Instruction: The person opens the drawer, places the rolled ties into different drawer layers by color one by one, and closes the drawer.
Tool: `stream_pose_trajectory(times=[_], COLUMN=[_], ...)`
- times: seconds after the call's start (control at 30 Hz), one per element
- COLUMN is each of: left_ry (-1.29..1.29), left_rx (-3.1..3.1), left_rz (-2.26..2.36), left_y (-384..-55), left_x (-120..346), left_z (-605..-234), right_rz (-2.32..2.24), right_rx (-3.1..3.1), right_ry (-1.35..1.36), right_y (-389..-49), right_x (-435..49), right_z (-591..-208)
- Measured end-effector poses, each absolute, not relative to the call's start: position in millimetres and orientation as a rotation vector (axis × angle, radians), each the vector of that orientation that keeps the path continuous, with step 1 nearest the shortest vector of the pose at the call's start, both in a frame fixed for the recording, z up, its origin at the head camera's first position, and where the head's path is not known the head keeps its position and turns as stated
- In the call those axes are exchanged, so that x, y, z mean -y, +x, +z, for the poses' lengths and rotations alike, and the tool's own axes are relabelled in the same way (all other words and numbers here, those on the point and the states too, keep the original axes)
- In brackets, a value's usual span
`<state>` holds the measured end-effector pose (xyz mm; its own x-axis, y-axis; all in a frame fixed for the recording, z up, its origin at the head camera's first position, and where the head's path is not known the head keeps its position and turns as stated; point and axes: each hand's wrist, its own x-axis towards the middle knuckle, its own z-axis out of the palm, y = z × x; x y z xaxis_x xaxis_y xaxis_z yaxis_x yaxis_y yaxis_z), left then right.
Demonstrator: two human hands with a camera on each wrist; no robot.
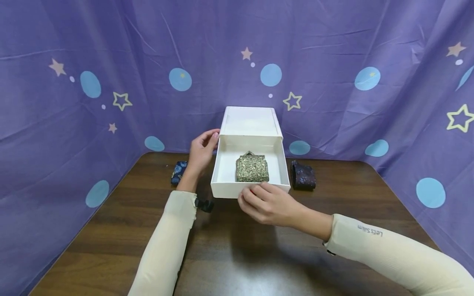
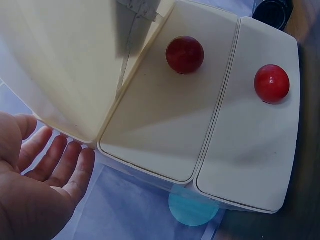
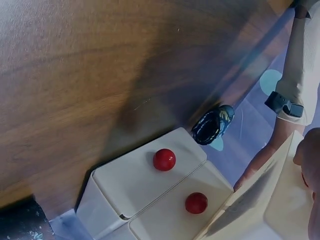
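Observation:
A white drawer cabinet [image 1: 251,121] stands at the back of the table with its top drawer [image 1: 226,190] pulled out. Inside that drawer lies a folded green-and-cream speckled cloth [image 1: 252,169]. My right hand [image 1: 268,205] is at the drawer front, its fingers and thumb bent around the red knob, which is mostly hidden. At the cabinet's left side, my left hand [image 1: 201,154] reaches with its fingertips right at the edge. In the left wrist view, its fingers [image 2: 62,165] are extended and loosely bent. Two lower drawers stay closed, each with a red knob [image 2: 185,55].
A folded dark blue printed cloth [image 1: 178,172] sits left of the cabinet, partly behind my left wrist. Another dark patterned cloth [image 1: 303,175] lies to its right. Behind the brown wooden table [image 1: 148,242] hangs a purple curtain [image 1: 318,45] with stars and dots.

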<state>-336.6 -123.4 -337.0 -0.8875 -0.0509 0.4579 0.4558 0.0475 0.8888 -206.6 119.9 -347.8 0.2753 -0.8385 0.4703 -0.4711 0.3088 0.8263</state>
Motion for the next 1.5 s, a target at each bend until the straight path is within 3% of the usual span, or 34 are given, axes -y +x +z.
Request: stream_pose_trajectory(times=[1.5], left_ry=[-0.393], left_rx=[1.972], left_rz=[-1.932], left_y=[-335], left_x=[124], left_z=[-335], right_rz=[-0.399], right_rx=[1.544], right_ry=[1.272], right_y=[-208], right_x=[-115], right_z=[-333])
